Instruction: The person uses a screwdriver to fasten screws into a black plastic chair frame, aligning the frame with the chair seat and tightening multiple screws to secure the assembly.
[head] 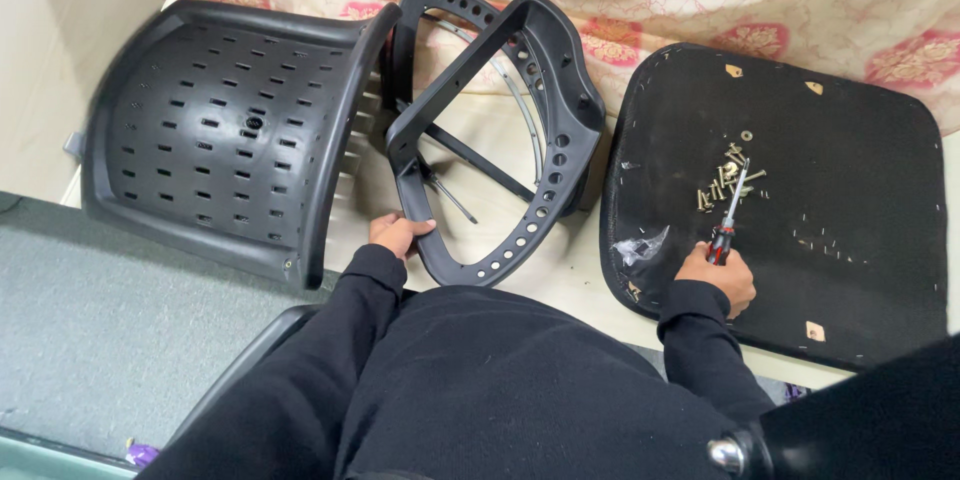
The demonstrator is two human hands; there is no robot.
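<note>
Chair-back frame (545, 110), a black plastic loop pierced with round holes along its rim, stands tilted on the pale floor (575, 275), and the left hand (398, 235) has its grip closed over the frame's lower-left edge, fingers curled on top of the rim. Just left of that grip lies the perforated black seat shell (220, 130), hollow side up, its edge touching the frame. Well to the right of that grip lies the upholstered seat pad (850, 230), upside down, dark fabric stapled round its border.

On the pad, the right hand (718, 275) has its grip shut round the red-and-black handle of a screwdriver (728, 223), whose shaft points away from the grip into a loose heap of brass-coloured screws (728, 180). Just left of this grip sits a crumpled clear plastic bag (640, 245).

By the look of it, the frame should be stiff, light for its size and awkward rather than heavy; the smooth rim may slip, so the thick rail or the cross-bar seems the surest hold. The screws are small and would scatter easily.
</note>
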